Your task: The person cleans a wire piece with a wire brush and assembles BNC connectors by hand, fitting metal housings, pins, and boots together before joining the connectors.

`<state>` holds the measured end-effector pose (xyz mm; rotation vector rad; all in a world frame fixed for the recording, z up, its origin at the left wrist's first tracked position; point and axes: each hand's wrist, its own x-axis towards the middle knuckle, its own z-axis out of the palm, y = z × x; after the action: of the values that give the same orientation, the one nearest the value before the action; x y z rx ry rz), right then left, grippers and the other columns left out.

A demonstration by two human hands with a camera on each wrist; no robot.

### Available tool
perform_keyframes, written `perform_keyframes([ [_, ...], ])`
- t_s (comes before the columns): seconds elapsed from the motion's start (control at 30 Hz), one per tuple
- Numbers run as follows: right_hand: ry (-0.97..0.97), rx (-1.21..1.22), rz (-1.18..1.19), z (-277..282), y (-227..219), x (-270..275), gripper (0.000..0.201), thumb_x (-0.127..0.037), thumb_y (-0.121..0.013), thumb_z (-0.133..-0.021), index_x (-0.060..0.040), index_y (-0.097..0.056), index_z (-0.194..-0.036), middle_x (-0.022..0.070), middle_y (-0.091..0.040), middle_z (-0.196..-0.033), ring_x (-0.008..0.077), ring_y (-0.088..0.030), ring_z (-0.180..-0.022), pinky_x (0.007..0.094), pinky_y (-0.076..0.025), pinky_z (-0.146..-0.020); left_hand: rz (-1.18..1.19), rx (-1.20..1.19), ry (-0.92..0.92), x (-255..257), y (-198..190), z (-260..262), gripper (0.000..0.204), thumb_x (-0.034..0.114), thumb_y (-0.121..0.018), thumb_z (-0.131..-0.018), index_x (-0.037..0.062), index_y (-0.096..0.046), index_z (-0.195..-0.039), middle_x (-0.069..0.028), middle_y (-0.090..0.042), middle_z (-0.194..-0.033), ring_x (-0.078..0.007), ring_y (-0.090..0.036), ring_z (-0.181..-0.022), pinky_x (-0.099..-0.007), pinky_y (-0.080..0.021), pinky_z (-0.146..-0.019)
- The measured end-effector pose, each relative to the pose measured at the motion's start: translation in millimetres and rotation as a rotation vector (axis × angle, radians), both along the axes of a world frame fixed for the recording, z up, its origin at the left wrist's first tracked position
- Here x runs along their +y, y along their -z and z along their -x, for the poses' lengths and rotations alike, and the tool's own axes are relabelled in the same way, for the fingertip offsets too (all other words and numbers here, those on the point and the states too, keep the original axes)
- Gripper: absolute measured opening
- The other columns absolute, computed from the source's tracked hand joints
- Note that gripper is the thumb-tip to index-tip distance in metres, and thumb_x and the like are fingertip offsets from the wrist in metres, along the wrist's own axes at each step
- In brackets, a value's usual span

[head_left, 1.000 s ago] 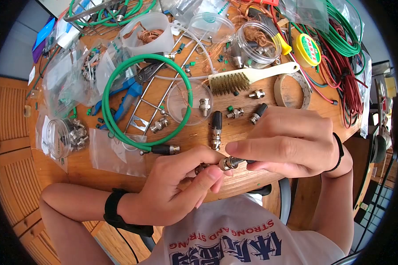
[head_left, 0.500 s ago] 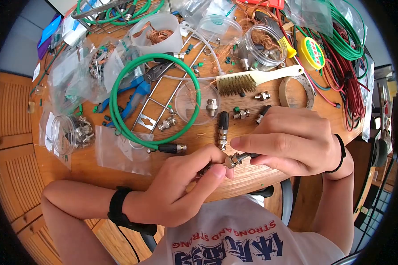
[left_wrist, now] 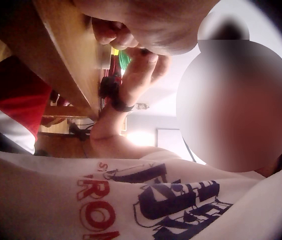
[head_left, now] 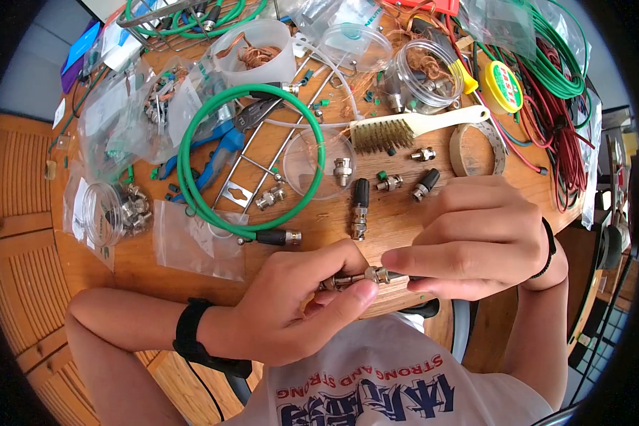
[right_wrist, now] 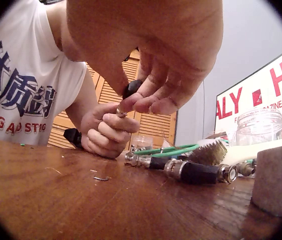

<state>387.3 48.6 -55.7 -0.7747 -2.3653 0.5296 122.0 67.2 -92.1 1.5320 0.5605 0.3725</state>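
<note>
Near the table's front edge, my left hand holds a silver metal BNC connector between thumb and curled index finger. Part of the connector is hidden inside that hand. My right hand faces it from the right and pinches a black sleeve at the connector's right end. In the right wrist view the sleeve shows between thumb and fingertips, just above the left fist. A connector with a black boot lies on the table just beyond the hands. In the left wrist view, the left hand fills the top.
A green cable loop lies left of the hands, beside blue-handled pliers. Loose connectors, a wire brush and a tape ring lie beyond. A jar of connectors and plastic bags are at left.
The left thumb has slid right along the connector, and more of its metal body shows in the left hand. My right hand has shifted slightly right and down, uncovering a black-booted connector behind it.
</note>
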Motion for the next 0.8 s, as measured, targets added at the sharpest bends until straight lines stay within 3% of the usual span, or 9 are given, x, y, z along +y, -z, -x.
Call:
perform_keyframes([
  [0.07,-0.007,-0.005,0.009,-1.6,-1.1,-0.5,0.024,-0.022,-0.079,-0.092,-0.0031,-0.079,-0.107,0.0039,-0.067,-0.072,0.0195,-0.062,-0.06,0.0327,-0.044,-0.05,0.002,-0.001,0.002,-0.1,0.4,0.4,0.021,0.021,-0.06,-0.105,0.0022,-0.059,-0.097,-0.0058,-0.047,-0.062,-0.0162,-0.046,-0.052,-0.0331,-0.036,-0.053],
  [0.13,0.157,0.026,-0.021,-3.5,0.3,-1.4,0.024,-0.022,-0.08,-0.089,-0.0035,-0.078,-0.104,0.0059,-0.071,-0.074,0.0194,-0.062,-0.059,0.0328,-0.046,-0.051,0.003,-0.002,0.005,0.9,0.3,1.2,0.02,0.021,-0.06,-0.105,0.0029,-0.059,-0.096,-0.0053,-0.046,-0.061,-0.0166,-0.045,-0.051,-0.0335,-0.035,-0.052],
  [0.2,0.21,-0.032,0.024,-3.5,-7.9,1.3,0.026,-0.02,-0.082,-0.085,-0.0026,-0.076,-0.103,0.0077,-0.074,-0.08,0.0204,-0.064,-0.064,0.0315,-0.05,-0.057,-0.007,0.024,0.046,3.6,-1.4,2.6,0.021,0.019,-0.059,-0.104,0.0012,-0.06,-0.094,-0.002,-0.051,-0.065,-0.0097,-0.048,-0.056,-0.0283,-0.036,-0.054],
  [0.3,0.495,-0.104,0.043,0.4,-7.2,0.4,0.028,-0.014,-0.084,-0.081,0.0004,-0.074,-0.104,0.0103,-0.076,-0.092,0.0221,-0.067,-0.076,0.0306,-0.053,-0.068,0.048,0.031,0.059,4.3,-3.4,2.9,0.024,0.022,-0.058,-0.105,0.0014,-0.059,-0.092,-0.0018,-0.049,-0.061,-0.0102,-0.047,-0.053,-0.0289,-0.035,-0.053],
  [0.6,0.431,-0.262,-0.113,-6.6,-7.7,7.6,0.03,-0.008,-0.087,-0.072,-0.0018,-0.076,-0.1,0.0076,-0.073,-0.095,0.0244,-0.066,-0.086,0.0358,-0.053,-0.077,0.057,0.044,0.078,5.9,-4.9,3.0,0.026,0.022,-0.056,-0.105,0.0012,-0.057,-0.09,-0.002,-0.048,-0.059,-0.0123,-0.048,-0.051,-0.0308,-0.035,-0.051],
  [0.8,0.545,-0.201,-0.009,-2.0,-4.2,1.6,0.028,-0.011,-0.09,-0.069,-0.0055,-0.079,-0.094,0.005,-0.061,-0.086,0.0231,-0.06,-0.081,0.0354,-0.049,-0.072,0.011,0.036,0.082,5.9,-3.8,3.3,0.025,0.02,-0.056,-0.104,0.0011,-0.057,-0.088,-0.0047,-0.048,-0.062,-0.0141,-0.048,-0.052,-0.0318,-0.035,-0.052],
])
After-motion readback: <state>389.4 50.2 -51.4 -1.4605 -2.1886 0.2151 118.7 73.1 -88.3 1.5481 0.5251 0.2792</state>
